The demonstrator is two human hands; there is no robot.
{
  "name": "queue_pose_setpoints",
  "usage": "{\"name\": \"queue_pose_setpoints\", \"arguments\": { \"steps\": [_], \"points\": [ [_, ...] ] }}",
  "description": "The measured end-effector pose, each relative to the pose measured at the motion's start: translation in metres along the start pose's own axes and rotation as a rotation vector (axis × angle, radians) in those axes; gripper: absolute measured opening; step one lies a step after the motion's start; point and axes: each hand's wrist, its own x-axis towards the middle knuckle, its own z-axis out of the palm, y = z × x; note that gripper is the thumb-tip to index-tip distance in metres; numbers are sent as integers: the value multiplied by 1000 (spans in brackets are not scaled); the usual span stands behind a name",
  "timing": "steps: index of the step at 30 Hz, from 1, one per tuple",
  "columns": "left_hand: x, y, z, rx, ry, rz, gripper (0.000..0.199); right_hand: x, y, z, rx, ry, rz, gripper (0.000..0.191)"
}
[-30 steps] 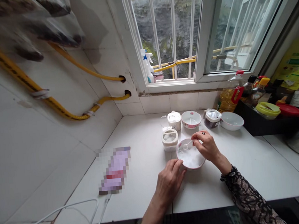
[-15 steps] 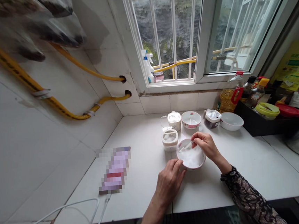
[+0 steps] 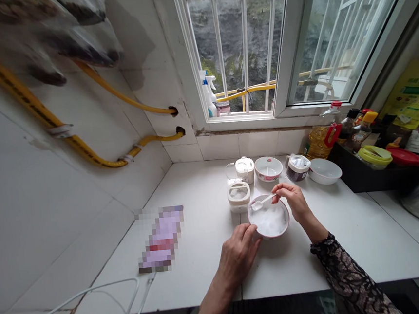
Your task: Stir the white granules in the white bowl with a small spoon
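Observation:
A bowl [image 3: 270,220] with a pink rim stands near the middle of the white counter, with white granular stuff in it. My left hand [image 3: 239,251] grips the bowl's rim at the lower left, thumb and fingers closed on it. Between the fingertips of my right hand [image 3: 290,200] is the handle of a small white spoon [image 3: 258,205], its scoop over the upper left part of the bowl. Just left of and behind the bowl sits a square jar [image 3: 238,198] with a clear-topped lid.
Behind stand a white container [image 3: 245,170], a flowered bowl [image 3: 268,169], a dark-filled jar [image 3: 298,167] and a white bowl [image 3: 325,171]. An oil bottle [image 3: 320,140] and a black seasoning box [image 3: 353,171] are at right. A blurred purple item [image 3: 161,238] with a cable lies left.
My right hand has risen slightly and moved a little right, lifting the spoon off the white stuff. My left hand stays on the bowl.

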Motion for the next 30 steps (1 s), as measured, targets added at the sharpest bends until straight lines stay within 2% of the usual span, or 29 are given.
{"name": "queue_pose_setpoints", "arguments": {
  "steps": [4, 6, 8, 11, 13, 16, 19, 21, 25, 30],
  "points": [
    [0, 0, 0, -3, -4, -4, 18, -4, -2, 11, -12, 74, -143, 13],
    [0, 0, 0, -4, -3, -5, 18, -7, -4, 19, -95, 106, -287, 14],
    [0, 0, 0, -1, -2, -4, 18, -10, -5, 27, -277, 120, -477, 13],
    [0, 0, 0, 1, -4, -7, 19, -11, -5, 34, -619, 17, -755, 18],
    [-1, 0, 0, 4, -11, -11, 20, -11, -5, 35, -746, -57, -847, 23],
    [-1, 0, 0, 8, -17, -11, 21, -13, -7, 31, -716, 15, -850, 21],
    [-1, 0, 1, 1, -13, -11, 21, -15, -9, 20, -600, 116, -735, 17],
    [0, 0, 0, -1, -11, -13, 21, -15, -8, 12, -574, 132, -639, 16],
    [0, 0, 0, -7, -9, -10, 19, -12, 1, 3, -628, 118, -556, 17],
    [-2, -1, 0, 5, -24, -14, 20, -12, 7, 13, -699, -47, -518, 18]
  ]
}}
